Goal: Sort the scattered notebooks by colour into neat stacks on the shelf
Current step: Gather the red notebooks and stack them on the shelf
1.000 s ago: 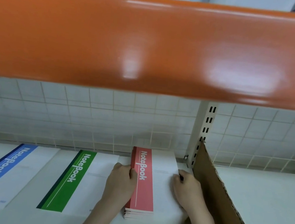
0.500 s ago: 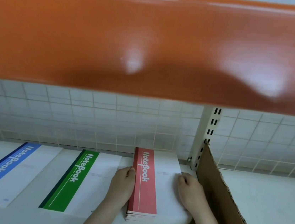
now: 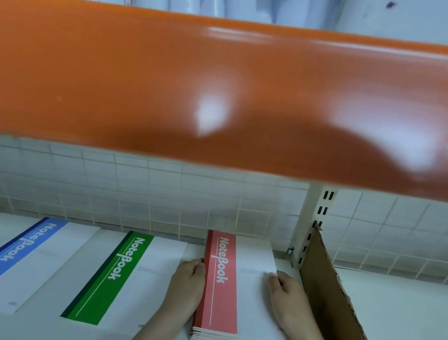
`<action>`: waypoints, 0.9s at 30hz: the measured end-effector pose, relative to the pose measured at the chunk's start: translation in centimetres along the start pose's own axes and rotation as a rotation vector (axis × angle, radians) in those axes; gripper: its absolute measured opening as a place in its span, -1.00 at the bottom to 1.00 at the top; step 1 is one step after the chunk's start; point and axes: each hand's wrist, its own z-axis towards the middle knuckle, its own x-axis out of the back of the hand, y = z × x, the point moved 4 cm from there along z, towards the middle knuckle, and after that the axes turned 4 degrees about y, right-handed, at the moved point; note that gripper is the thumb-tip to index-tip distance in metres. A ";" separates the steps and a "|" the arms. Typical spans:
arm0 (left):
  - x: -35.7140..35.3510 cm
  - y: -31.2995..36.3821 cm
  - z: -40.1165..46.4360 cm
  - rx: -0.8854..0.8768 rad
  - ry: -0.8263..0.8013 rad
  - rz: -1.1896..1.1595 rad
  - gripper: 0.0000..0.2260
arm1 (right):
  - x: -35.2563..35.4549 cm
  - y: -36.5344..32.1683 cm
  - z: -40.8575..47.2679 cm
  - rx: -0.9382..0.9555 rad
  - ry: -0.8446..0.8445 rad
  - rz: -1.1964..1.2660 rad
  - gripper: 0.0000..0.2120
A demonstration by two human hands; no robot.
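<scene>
A stack of red-striped notebooks (image 3: 220,288) lies on the white shelf (image 3: 402,319), its far end close to the back grid. My left hand (image 3: 187,287) presses flat against the stack's left spine side. My right hand (image 3: 290,302) rests against its right edge, fingertips on the top cover. To the left lie a green-striped notebook stack (image 3: 119,275) and, further left, a blue-striped one (image 3: 14,260), each flat on the shelf and apart from the others.
A brown cardboard divider (image 3: 335,310) stands just right of my right hand, leaning against the slotted upright post (image 3: 312,223). The orange front of the upper shelf (image 3: 227,91) hangs low overhead. A white wire grid (image 3: 129,192) closes the back.
Both hands stay against the red stack's sides; the left hand has slipped slightly off the top cover onto the spine. The view has tilted up a little.
</scene>
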 end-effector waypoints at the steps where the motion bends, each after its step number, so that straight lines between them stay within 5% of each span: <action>1: 0.0 0.0 0.0 -0.004 0.000 0.010 -0.68 | 0.0 0.0 0.0 -0.008 0.000 0.013 -0.63; 13: 0.2 0.0 -0.3 -0.036 -0.035 0.036 -0.69 | 0.3 0.0 -0.3 -0.010 -0.016 -0.011 -0.59; 19: 0.1 -0.3 0.0 -0.017 -0.035 0.038 -0.89 | 0.4 -0.2 -0.4 0.002 -0.036 -0.117 -0.53; 21: 0.1 -0.1 0.0 -0.077 -0.012 0.074 -0.69 | 0.6 -0.6 -0.5 0.017 -0.036 -0.176 -0.51; 27: 1.2 2.0 0.0 -0.328 0.060 0.238 -0.63 | 1.3 -3.9 -1.6 0.172 0.106 -0.461 -0.53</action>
